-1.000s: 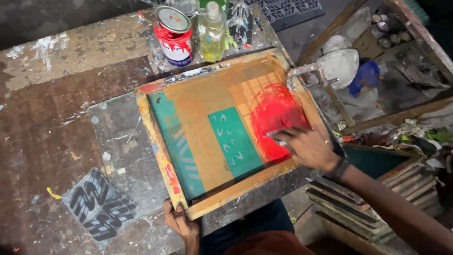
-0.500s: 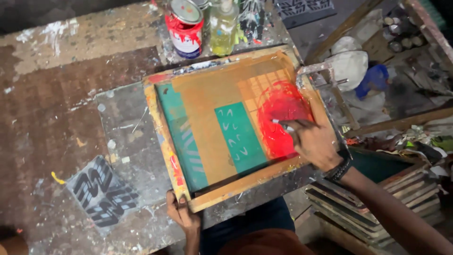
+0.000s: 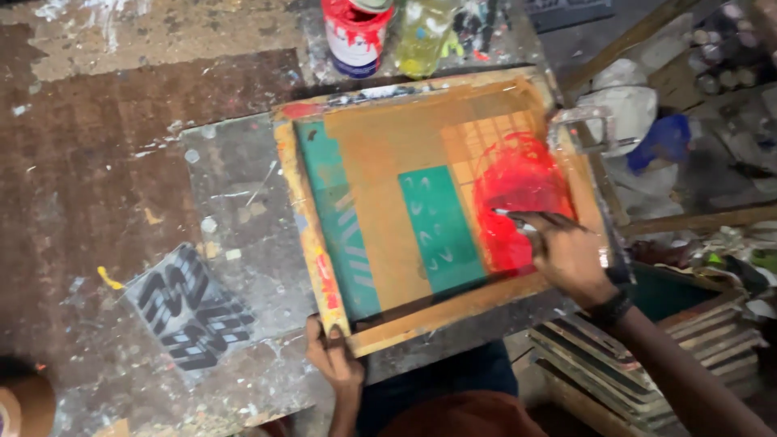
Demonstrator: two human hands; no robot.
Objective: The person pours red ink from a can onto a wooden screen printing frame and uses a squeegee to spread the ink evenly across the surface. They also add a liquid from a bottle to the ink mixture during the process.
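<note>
A wooden screen-printing frame lies on a stained worktable, its mesh orange with green stencil blocks. A patch of red ink covers the mesh's right side. My right hand rests over the red ink and grips a small light-coloured spreading tool against the mesh. My left hand clamps the frame's near left corner, fingers over the wood.
A red-smeared paint can and a yellowish bottle stand behind the frame. A black printed patch lies on the table at left. Stacked frames sit low right, with white and blue cloth bundles beyond the frame.
The view has shifted, moving the frame right and up in the picture. My right hand has drawn the tool slightly down across the red ink. My left hand keeps its hold.
</note>
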